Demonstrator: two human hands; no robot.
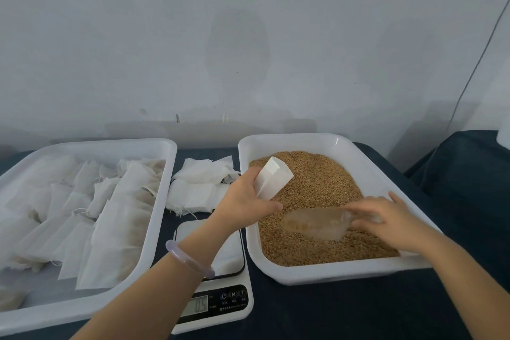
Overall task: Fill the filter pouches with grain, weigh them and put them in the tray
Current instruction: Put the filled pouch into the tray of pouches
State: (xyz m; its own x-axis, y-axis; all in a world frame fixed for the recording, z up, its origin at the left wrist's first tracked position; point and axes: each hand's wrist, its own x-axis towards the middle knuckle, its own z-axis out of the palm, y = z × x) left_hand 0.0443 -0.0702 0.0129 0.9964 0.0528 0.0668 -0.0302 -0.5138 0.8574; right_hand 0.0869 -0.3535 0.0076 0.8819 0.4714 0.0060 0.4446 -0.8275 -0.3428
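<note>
Left hand [242, 201]: held over the grain tray [289, 139], empty filter pouch [273, 176] gripped by the fingers.
Right hand [386, 221]: held low, clear scoop [314, 222] clasped by the fingers in the grain [317, 179].

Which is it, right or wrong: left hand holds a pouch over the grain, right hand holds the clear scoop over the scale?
Wrong: in the head view the right hand holds the clear scoop on the grain, not over the scale.
</note>
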